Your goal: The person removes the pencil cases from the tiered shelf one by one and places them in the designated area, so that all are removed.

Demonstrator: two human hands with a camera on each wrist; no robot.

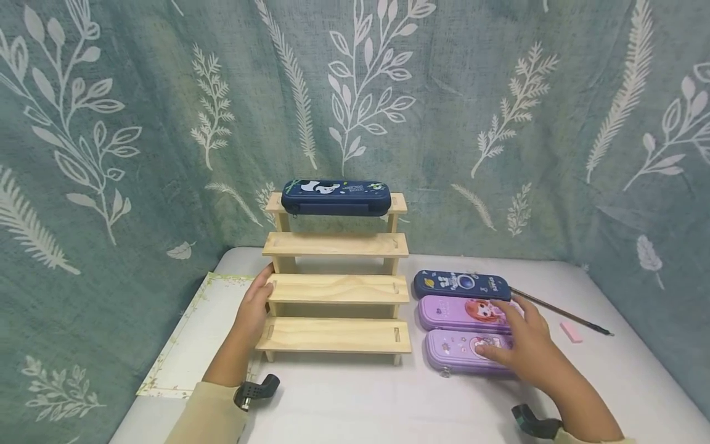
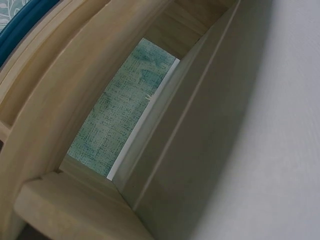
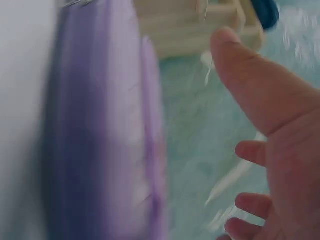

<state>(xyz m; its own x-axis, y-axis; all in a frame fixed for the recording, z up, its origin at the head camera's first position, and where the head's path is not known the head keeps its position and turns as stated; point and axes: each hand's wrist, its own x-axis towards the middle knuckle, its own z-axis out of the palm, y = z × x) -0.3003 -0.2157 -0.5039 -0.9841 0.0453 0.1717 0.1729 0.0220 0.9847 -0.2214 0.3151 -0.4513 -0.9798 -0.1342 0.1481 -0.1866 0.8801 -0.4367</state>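
A stepped wooden rack point(image 1: 335, 333) stands in the middle, with a navy panda pencil case point(image 1: 336, 198) on its top tier. My left hand point(image 1: 252, 314) rests against the rack's left side, its fingers partly behind the wood. In the left wrist view the wooden rack point(image 2: 70, 205) shows close up, without the hand. To the right lie a navy space pencil case point(image 1: 461, 283), a pink pencil case with a girl figure point(image 1: 452, 311) and a lilac pencil case point(image 1: 455, 353). Over the pink and lilac ones hovers my right hand point(image 1: 529, 345), thumb and fingers spread, holding nothing.
A thin brown brush point(image 1: 563, 312) lies at the right beside a pink eraser point(image 1: 571, 332). Left of the rack is a bordered sheet of paper point(image 1: 194, 327). Green leaf-patterned cloth point(image 1: 444, 123) hangs behind the white table point(image 1: 355, 401).
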